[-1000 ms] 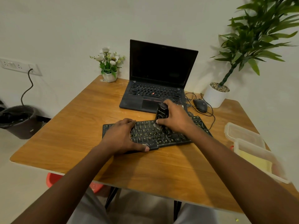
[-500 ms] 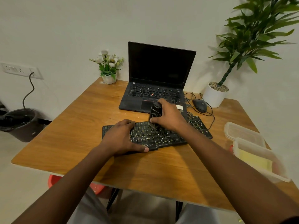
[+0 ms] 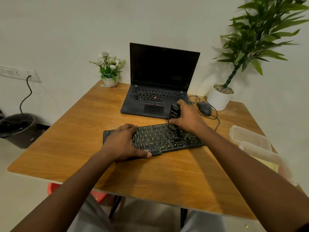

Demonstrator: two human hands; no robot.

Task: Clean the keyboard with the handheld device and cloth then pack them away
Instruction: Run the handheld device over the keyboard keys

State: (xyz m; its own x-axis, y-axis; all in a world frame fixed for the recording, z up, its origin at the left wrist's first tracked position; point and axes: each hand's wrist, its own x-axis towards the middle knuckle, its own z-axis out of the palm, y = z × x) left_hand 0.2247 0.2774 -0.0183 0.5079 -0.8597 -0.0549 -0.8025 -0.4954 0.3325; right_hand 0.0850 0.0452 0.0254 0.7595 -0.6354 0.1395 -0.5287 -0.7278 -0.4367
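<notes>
A black keyboard [image 3: 160, 139] with dusty keys lies across the middle of the wooden table [image 3: 75, 144]. My left hand [image 3: 123, 142] presses flat on its left end, thumb hooked over the front edge. My right hand [image 3: 188, 117] grips a small black handheld device [image 3: 174, 113], held upright with its brush tip down on the keys right of the keyboard's middle. A yellow cloth [image 3: 269, 165] lies inside a clear plastic box [image 3: 260, 153] at the right table edge.
An open laptop [image 3: 158, 91] stands behind the keyboard. A wired mouse [image 3: 204, 108] and its cable lie to its right, beside a white plant pot [image 3: 219, 97]. A small flower pot [image 3: 110, 81] sits back left. A clear lid [image 3: 247, 136] rests by the box. A bin [image 3: 18, 129] stands on the floor.
My right hand has swept the device from the keyboard's middle toward its right side. The left hand has stayed planted on the keyboard's left end.
</notes>
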